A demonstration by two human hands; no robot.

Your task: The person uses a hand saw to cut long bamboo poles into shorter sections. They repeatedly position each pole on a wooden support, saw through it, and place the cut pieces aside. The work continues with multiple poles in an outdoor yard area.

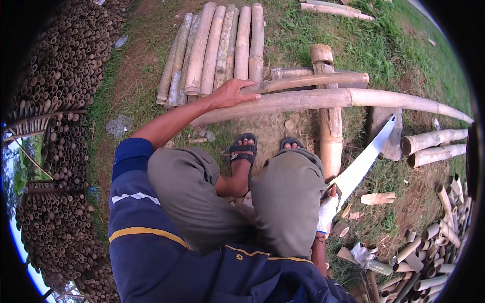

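A long, pale bamboo pole [303, 100] lies crosswise in front of my knees, over an upright-running bamboo post [331, 134]. My left hand [233, 94] grips this pole toward its left part, thumb along the top. Just beyond it, a shorter bamboo piece [318, 81] runs nearly parallel, its left end by my fingers. Low beside my right knee, my right hand [328, 211], in a white glove, is closed round the handle of a handsaw [365, 156]. The saw's toothed blade points up and right, its tip below the long pole and apart from it.
Several cut bamboo lengths [217, 45] lie side by side ahead. Stacked bamboo [65, 65] fills the left side. Two more pieces [437, 140] rest at the right, near a flat stone [389, 132]. Short offcuts [434, 252] are heaped at the lower right.
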